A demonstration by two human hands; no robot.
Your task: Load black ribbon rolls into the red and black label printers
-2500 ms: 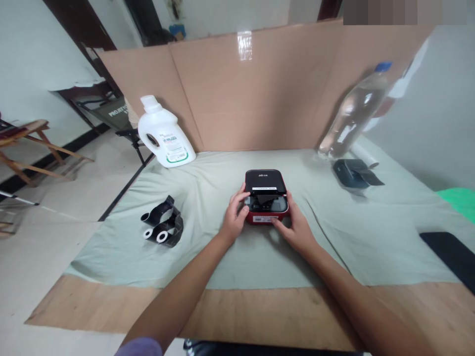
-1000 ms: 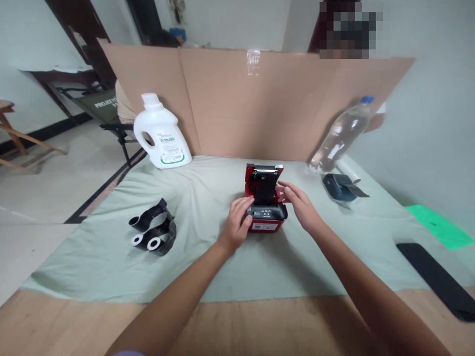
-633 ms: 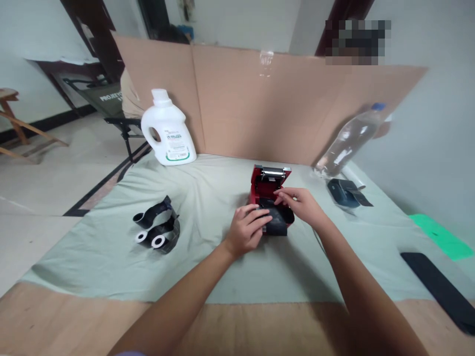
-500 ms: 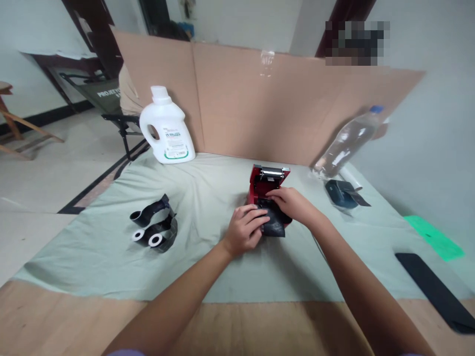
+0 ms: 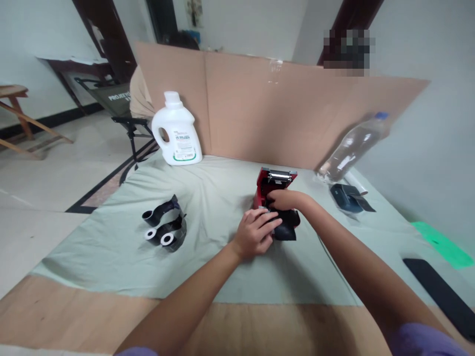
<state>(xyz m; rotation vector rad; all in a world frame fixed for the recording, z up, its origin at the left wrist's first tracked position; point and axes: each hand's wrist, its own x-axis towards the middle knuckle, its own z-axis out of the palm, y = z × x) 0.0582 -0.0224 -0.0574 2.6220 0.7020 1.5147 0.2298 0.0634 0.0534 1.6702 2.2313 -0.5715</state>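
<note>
A small red printer (image 5: 261, 181) rests on the light green cloth, its lid raised and a metal roller along the lid's edge. Black film (image 5: 286, 231) hangs out over the front of it. My left hand (image 5: 255, 233) is closed around the printer's front left side, fingers lying over the film. Into the compartment reaches my right hand (image 5: 285, 200), its fingers curled and their tips hidden inside. What those fingertips grip cannot be made out.
Several black and white rolls (image 5: 166, 232) lie at left. Behind them a white detergent jug (image 5: 180, 133) stands by a cardboard screen (image 5: 252, 109). At right are a clear plastic bottle (image 5: 351, 148), a dark roll (image 5: 347, 198), a green sheet (image 5: 443, 243) and a black phone-like slab (image 5: 438, 291).
The whole view has shifted slightly. My right hand's fingers have curled and gone deeper into the printer. My left hand stays at the front, and the film's hanging end looks more curved.
</note>
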